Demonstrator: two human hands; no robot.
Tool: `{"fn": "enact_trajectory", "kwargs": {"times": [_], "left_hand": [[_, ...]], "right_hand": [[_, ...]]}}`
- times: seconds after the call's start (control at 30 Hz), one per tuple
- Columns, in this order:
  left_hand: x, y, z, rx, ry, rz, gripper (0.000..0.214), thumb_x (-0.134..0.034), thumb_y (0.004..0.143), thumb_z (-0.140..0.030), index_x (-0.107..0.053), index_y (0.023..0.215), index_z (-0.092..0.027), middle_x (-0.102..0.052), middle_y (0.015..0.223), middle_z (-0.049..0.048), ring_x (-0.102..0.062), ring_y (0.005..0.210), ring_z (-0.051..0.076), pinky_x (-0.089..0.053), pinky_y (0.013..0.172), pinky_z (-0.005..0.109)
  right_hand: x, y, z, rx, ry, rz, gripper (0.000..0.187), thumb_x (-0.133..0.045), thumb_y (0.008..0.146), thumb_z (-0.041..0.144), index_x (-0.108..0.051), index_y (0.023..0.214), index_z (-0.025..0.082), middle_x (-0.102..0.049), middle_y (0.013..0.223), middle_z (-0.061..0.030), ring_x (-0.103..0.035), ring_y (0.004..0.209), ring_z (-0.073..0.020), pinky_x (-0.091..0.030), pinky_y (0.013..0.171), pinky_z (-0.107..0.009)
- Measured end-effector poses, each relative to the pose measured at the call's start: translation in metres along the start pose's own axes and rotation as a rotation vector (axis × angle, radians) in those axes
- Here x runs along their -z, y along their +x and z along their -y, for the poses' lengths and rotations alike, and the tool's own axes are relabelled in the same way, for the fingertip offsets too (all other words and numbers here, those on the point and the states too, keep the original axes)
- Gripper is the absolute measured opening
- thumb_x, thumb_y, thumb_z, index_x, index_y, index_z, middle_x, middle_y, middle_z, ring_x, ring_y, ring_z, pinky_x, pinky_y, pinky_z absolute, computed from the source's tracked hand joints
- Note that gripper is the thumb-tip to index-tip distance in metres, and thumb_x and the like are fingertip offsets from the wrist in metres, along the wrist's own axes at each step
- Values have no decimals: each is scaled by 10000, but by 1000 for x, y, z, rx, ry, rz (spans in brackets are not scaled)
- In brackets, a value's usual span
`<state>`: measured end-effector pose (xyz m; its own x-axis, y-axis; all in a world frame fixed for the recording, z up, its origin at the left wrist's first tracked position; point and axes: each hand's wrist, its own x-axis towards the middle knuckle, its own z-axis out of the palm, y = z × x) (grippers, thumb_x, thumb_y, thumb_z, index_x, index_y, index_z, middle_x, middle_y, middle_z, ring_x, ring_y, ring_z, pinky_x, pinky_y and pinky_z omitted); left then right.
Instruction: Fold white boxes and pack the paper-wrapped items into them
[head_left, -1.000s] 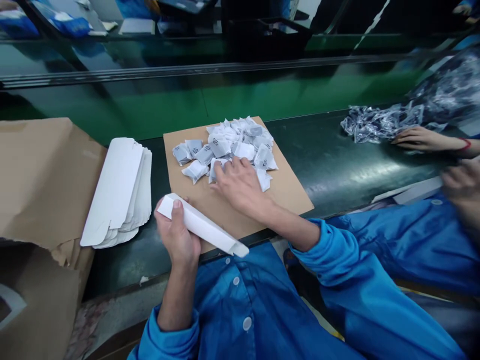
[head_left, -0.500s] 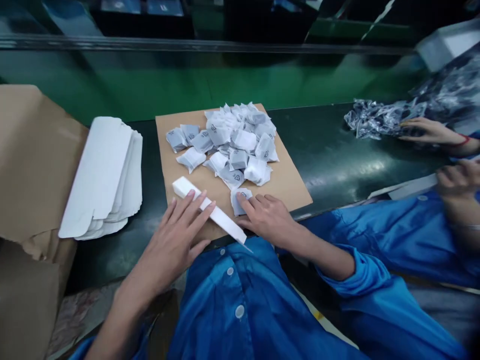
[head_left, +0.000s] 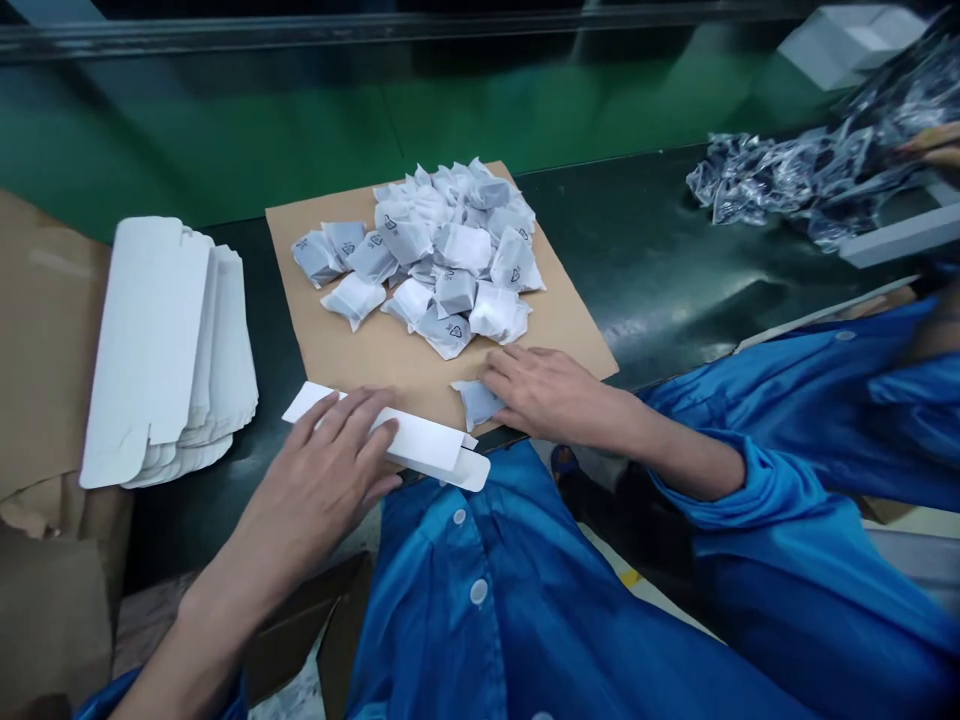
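Observation:
My left hand (head_left: 330, 475) lies flat with fingers stretched out on a narrow white carton (head_left: 420, 445) at the near edge of a brown cardboard sheet (head_left: 570, 330). The carton's right end flap is open. My right hand (head_left: 544, 390) rests on the cardboard, its fingertips on a single small white packet (head_left: 475, 401) just right of the carton's open end. A heap of the same white packets (head_left: 435, 255) sits further back on the cardboard.
A stack of flat white carton blanks (head_left: 165, 340) lies left of the cardboard, beside a brown cardboard box (head_left: 41, 300). Crumpled clear plastic bags (head_left: 795, 180) lie at the far right by another person in blue. A green conveyor belt (head_left: 300, 130) runs behind.
My right hand took one packet from the heap and dragged it to the near edge. My left hand set the carton down flat on the cardboard and now presses on it.

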<state>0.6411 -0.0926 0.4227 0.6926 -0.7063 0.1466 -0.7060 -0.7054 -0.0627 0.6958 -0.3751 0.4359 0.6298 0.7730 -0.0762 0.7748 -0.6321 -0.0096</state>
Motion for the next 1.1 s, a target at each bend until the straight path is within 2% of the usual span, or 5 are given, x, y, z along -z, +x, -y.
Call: {"fn": "enact_trajectory", "kwargs": {"times": [0.2, 0.4, 0.73, 0.9, 1.1], "left_hand": [[-8, 8, 4, -115, -67, -36, 428, -541, 949, -377, -578, 1306, -143, -712, 1049, 125, -647, 885, 261, -477, 757, 374], [-7, -8, -5, -80, 69, -280, 509, -682, 869, -358, -588, 1273, -64, -733, 939, 130, -651, 807, 242, -442, 700, 334], [-6, -8, -25, 53, 107, -285, 573, -689, 860, -364, -540, 1348, -104, -745, 964, 112, -653, 815, 250, -401, 662, 345], [-6, -10, -24, 60, 89, -345, 591, -691, 862, -358, -526, 1362, -89, -741, 951, 116, -637, 794, 242, -418, 668, 341], [-13, -5, -16, 154, 27, -229, 573, -625, 901, -378, -492, 1420, -178, -713, 1007, 116, -630, 839, 263, -425, 681, 352]], "right_hand": [[-22, -24, -4, -161, 230, -77, 344, -606, 878, 211, -579, 1208, 116, -634, 1151, -148, -582, 1043, -272, -516, 843, -410], [-19, -35, 20, -352, 308, -622, 408, -564, 900, 254, -540, 1293, 147, -674, 1098, -153, -635, 1020, -272, -545, 860, -411], [17, -32, 30, 8, 279, -60, 336, -515, 977, 304, -554, 1243, 103, -638, 1063, -147, -597, 928, -246, -526, 769, -384], [18, -18, 21, 56, 300, -159, 293, -449, 1001, 199, -524, 1273, 120, -659, 1098, -134, -612, 981, -221, -508, 821, -350], [4, 2, 7, -46, 603, -223, 329, -767, 810, 214, -628, 1092, 114, -674, 1056, -98, -625, 953, -194, -501, 788, -296]]}}
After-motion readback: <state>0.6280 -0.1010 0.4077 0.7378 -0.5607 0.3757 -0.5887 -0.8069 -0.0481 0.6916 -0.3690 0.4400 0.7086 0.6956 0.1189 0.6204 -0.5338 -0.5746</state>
